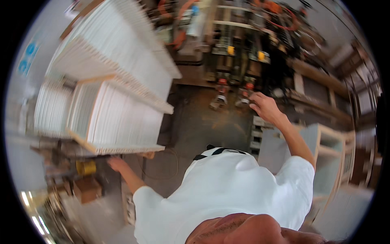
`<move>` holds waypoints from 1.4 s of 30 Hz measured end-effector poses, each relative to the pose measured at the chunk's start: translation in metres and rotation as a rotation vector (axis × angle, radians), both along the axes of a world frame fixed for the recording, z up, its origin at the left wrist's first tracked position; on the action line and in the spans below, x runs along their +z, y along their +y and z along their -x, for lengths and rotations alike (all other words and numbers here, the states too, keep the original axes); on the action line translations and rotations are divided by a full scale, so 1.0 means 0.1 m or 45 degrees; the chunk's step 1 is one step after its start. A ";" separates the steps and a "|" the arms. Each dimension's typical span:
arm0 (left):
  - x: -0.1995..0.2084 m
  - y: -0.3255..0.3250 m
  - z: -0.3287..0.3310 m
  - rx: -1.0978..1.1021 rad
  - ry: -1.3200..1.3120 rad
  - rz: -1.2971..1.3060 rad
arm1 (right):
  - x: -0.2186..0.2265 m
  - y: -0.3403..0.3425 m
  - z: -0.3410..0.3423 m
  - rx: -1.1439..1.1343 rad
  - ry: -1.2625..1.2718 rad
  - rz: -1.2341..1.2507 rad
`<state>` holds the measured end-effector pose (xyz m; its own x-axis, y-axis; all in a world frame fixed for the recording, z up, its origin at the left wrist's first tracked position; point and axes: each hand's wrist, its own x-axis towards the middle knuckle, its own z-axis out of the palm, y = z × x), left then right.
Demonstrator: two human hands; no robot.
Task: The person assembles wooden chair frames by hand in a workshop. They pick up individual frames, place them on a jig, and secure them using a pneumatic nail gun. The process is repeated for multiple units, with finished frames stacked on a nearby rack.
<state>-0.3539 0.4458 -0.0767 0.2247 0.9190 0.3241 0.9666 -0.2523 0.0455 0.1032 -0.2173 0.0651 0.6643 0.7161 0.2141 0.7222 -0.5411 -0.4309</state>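
My right hand (265, 106) reaches forward, with fingers loosely bent and apart. It appears just beside one of two metal fittings with orange-red parts (247, 90); nothing shows in its grasp, and I cannot tell whether it touches the fitting. Out to the left, my left hand (117, 163) is smeared by motion near the lower edge of a stack of white panels (126, 122). Its fingers do not show clearly, nor does any contact with the stack.
More white panels (109, 44) stand in a tall stack at the far left. A yellow bucket (86, 167) and a cardboard box (87, 189) sit below. White cabinet frames (321, 150) stand at right. Ahead, long metal bars with yellow blocks (230, 50) extend above the dark floor (203, 118).
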 end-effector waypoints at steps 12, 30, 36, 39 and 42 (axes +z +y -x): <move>-2.42 -3.57 -2.20 -0.794 -0.592 1.464 | 1.12 -1.86 1.47 -0.955 -0.064 0.372; -1.53 -4.35 -4.61 -1.051 -0.560 1.544 | 0.72 -2.41 2.85 -1.636 0.215 -0.173; -0.49 -4.58 -5.63 -0.873 -1.093 2.053 | 1.20 -2.51 2.56 -1.910 0.278 -0.293; -0.16 -4.53 -6.22 -0.893 -1.183 2.075 | 1.44 -2.37 2.27 -1.983 0.444 -0.461; 0.14 -4.57 -6.82 -0.927 -1.271 2.140 | 1.38 -2.29 2.02 -1.877 0.258 -0.432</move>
<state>0.3280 -0.0109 -0.0628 0.9163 0.2301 -0.3279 0.2386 0.3440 0.9081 -0.0988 -0.4467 0.2036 0.7568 -0.6520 0.0474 -0.4397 -0.5613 -0.7012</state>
